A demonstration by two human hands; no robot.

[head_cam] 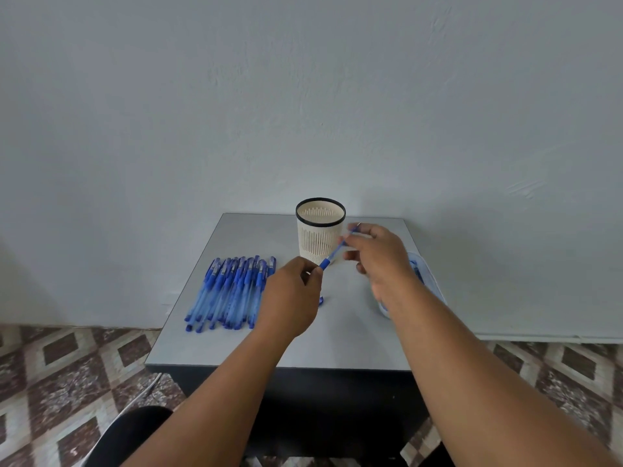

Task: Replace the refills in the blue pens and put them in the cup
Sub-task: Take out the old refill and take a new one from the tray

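1. A heap of blue pens lies on the left part of the grey table, side by side, caps toward the wall.
2. The left hand hovers just right of the heap, its fingertips pinching the lower blue grip end of a single pen.
3. That pen slants up to the right in front of the white slotted cup, which stands upright near the table's far edge.
4. A small blue piece lies on the table below the left hand; I cannot tell what it is.
5. The right hand pinches the pen's upper end, fingers curled.
6. A clear tray with blue items sits behind the right forearm, mostly hidden.
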